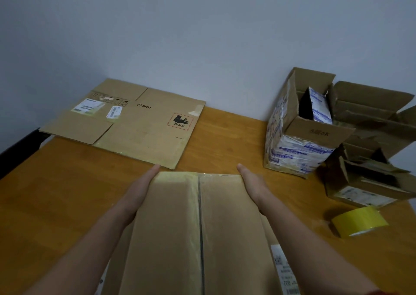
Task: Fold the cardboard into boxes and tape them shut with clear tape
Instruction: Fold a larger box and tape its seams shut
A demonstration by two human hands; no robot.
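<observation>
A plain grey-blue wall (202,35) fills the upper half of my view and meets the far edge of the table. The table (56,204) is orange-brown wood, with a visible grain, and spreads across everything below. At its far left corner a dark bar (18,150) runs along the edge.

Right in front of me stands the cardboard box (171,227), the task's thing, at the near middle of the table. Its two top flaps are folded down and meet at a dark centre seam, and a glossy strip shows along the far edge. A white label (283,270) sits on its right side.

Beyond it, at the far left, a flattened cardboard sheet (135,128) lies flat on the wood, printed with PICO and a red-bordered UN 3481 mark, with stickers on it.

At the far right a wide open box (371,114) leans by the wall. Just in front of it stands a tall open box (299,150) wrapped in printed tape. A small open box (364,186) sits nearer me, beside them.

My left hand (144,186) lies flat against the box's left side, fingers straight and pointing away from me. My right hand (252,184) presses the right side the same way, so the box sits between my two flat palms, with no fingers curled.

A yellowish roll of tape (358,222) lies on the table to my right, apart from the box.
</observation>
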